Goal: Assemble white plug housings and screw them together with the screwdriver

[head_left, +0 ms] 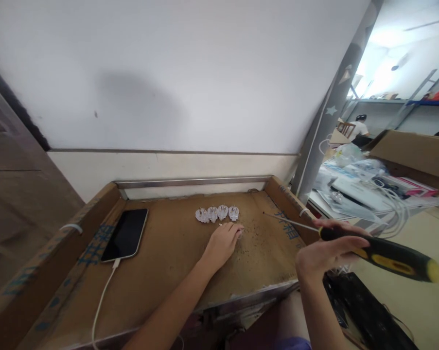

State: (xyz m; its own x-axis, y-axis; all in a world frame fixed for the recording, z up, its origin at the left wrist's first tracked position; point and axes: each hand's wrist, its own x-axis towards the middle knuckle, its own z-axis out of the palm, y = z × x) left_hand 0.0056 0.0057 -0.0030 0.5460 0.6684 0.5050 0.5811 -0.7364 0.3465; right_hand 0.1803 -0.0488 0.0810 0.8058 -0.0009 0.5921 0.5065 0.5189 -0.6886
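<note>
Hands (224,240) (326,250) flank dark specks (254,238), perhaps debris; a phone (125,235) lies leftward.

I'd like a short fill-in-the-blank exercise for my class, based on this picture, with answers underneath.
1. The right hand grips a screwdriver with a black and ____ handle.
2. Just beyond the left hand, ____ clear plugs sit in a row.
3. The smartphone lies to the ____ of that row.
4. The smartphone's cable is ____.

Missing words: yellow; four; left; white.
</note>
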